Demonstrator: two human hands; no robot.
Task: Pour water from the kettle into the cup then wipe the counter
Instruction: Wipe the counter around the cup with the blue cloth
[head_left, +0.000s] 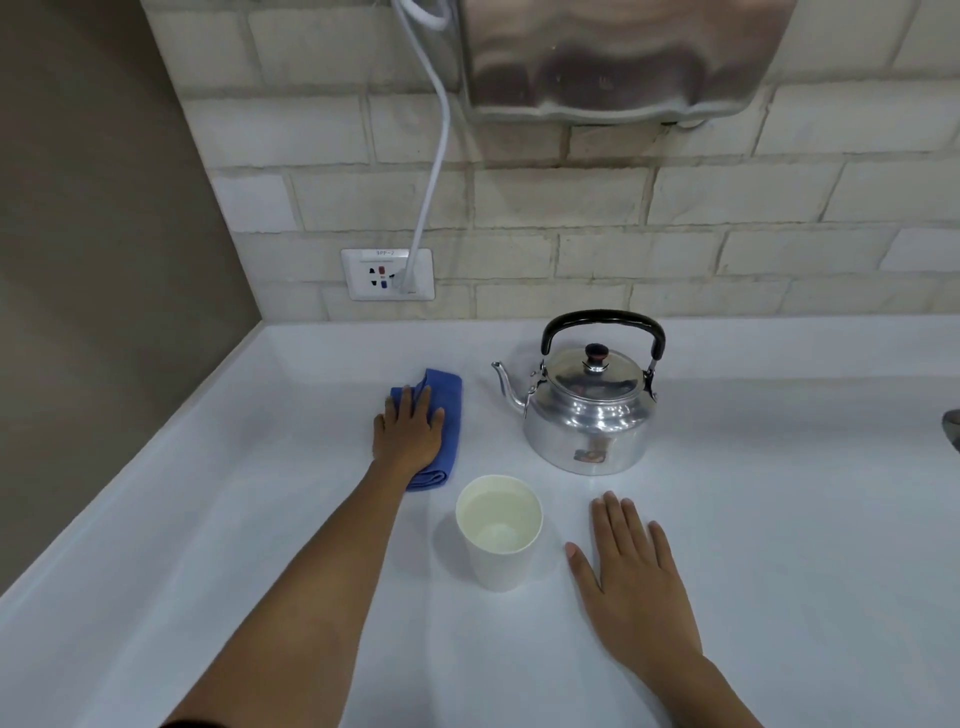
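Both of the person's hands are down on the white desk (779, 519). The left hand (408, 434) lies flat, palm down, on a folded blue cloth (441, 410), its fingers (422, 402) stretched forward and slightly fanned over the fabric; it presses on the cloth rather than pinching it, and blue shows beyond the fingertips and along the thumb side. The right hand (631, 582) rests palm down on the bare surface, fingers straight and a little apart, thumb out toward the cup, holding nothing.

Between the two hands, nearer the right one, stands a white paper cup (500, 540), upright, with clear water inside reaching partway up its wall. It sits just beside the right thumb without touching it, and just behind the wrist end of the cloth.

The metal kettle (589, 415) stands upright beyond the right hand's fingertips, well clear of them, its lid on, its black handle raised over the top. Its spout (506, 384) points toward the left hand and the cloth, with a gap between spout and fabric.

Farther back, past the left hand, a wall socket (387, 274) sits in the pale brick wall with a white cable (439, 156) plugged in and running up beside a shiny steel appliance (613, 57) mounted above the kettle.
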